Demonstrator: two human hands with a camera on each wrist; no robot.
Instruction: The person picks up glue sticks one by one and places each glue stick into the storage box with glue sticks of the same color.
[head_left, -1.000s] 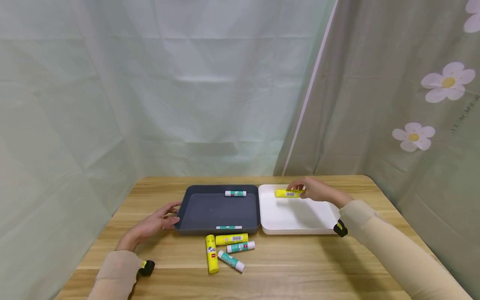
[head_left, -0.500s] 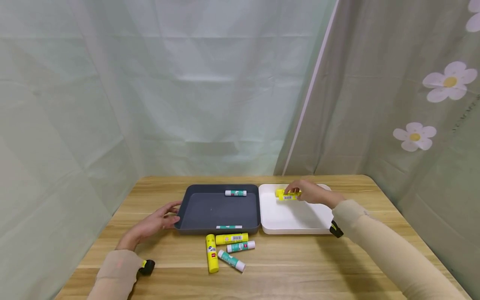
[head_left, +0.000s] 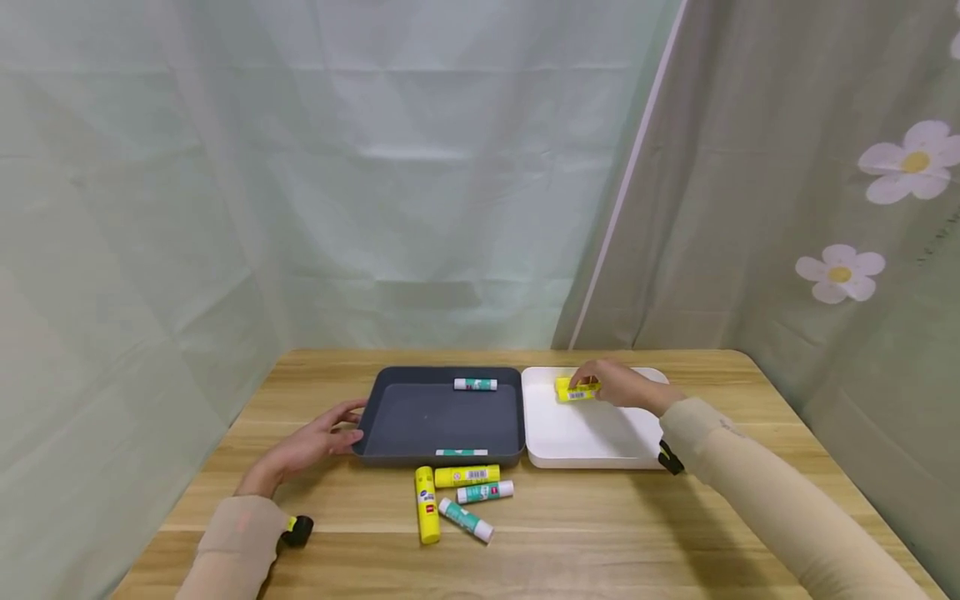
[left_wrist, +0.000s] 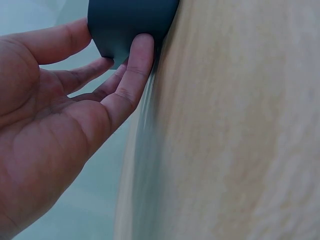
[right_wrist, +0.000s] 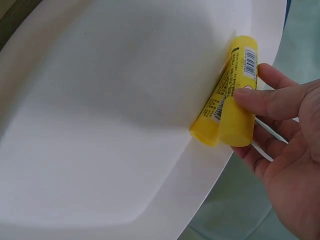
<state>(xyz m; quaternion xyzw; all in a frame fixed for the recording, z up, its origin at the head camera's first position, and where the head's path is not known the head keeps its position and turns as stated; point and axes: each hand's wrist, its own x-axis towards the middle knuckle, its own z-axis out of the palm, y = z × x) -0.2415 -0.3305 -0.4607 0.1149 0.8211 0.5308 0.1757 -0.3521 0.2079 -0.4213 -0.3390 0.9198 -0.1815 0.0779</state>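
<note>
room above dark tray, glue sticks in front

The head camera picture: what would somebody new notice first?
Probably the bright yellow glue sticks: the right hand pinches one beside another in the white tray, and two lie on the table in front of the dark tray. Next, perhaps, the white flowers on the curtain at the right.

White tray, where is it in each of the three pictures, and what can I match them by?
Head view: the white tray sits right of centre in the lower half, just right of the dark tray.
Left wrist view: not in it.
Right wrist view: it fills most of the picture, left and centre.
Shared landmark, head and right wrist views: the right hand pinching a yellow glue stick.
</note>
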